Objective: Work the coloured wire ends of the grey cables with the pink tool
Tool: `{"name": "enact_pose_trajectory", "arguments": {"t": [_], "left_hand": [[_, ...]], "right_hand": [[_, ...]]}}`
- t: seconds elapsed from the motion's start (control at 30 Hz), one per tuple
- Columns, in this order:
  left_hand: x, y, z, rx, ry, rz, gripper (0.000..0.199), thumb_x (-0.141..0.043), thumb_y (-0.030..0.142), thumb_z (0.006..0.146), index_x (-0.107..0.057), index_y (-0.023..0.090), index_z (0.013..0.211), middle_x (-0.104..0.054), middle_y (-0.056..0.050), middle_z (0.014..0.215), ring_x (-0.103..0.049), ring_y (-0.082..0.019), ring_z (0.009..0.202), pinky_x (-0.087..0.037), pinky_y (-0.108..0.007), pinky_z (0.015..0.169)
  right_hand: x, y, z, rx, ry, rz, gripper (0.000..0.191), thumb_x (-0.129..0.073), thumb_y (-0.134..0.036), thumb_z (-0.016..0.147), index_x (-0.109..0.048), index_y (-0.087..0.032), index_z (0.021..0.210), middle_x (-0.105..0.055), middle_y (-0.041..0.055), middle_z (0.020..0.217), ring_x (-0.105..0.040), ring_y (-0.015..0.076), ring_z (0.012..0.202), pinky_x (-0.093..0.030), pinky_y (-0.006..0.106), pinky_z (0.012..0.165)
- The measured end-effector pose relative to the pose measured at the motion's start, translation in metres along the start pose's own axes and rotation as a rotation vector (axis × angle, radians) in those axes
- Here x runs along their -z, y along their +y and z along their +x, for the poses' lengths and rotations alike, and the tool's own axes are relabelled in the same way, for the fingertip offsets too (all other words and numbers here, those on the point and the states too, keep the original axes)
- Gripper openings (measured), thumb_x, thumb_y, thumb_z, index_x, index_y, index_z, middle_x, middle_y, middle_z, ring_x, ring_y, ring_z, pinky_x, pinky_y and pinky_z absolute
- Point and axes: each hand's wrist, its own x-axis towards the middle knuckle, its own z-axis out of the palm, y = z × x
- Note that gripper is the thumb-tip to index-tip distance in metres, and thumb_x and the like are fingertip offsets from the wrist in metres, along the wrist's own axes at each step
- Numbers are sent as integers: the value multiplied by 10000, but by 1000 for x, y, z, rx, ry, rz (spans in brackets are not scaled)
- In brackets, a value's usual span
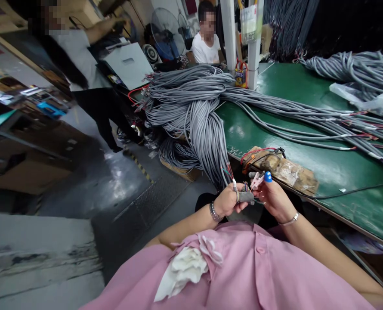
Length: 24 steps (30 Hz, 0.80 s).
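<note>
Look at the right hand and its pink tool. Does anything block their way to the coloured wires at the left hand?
Nothing visible does. The right hand holds the pink tool close to the coloured wires at the left hand. The wooden board lies beyond, not between them.

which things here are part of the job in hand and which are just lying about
In the work, judging by the hands:
thick grey tubular piece, in the left hand
small pink clip, in the right hand
large grey cable bundle, beside the left hand

Seemingly just lying about:
crumpled clear plastic bag
small white scrap on the green table
</note>
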Motion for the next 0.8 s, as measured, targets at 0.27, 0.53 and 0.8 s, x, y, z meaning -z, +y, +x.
{"name": "enact_pose_trajectory", "arguments": {"t": [0.27,0.53,0.8], "left_hand": [[1,-11,5,32,18,58,372,-693,462,680,-555,130,586,-521,12,421,-391,-55,292,-274,-180,289],[2,-6,-3,-7,20,49,370,-674,480,679,-571,131,612,-493,22,394,-362,-55,283,-248,-187,296],[4,-9,5,6,24,8,296,-671,404,658,-572,129,610,-486,26,385,-344,-50,276,-213,-187,295]], "right_hand": [[-3,6,4,100,107,35,407,-708,-596,690,-696,-203,795,-636,13,698,-552,129,615,-463,238,551],[-5,7,2,134,134,10,410,-697,-609,692,-656,-202,712,-605,7,649,-525,128,579,-451,257,538],[-8,7,3,149,168,28,381,-718,-567,696,-662,-191,709,-594,2,644,-505,124,572,-435,255,541]]}}
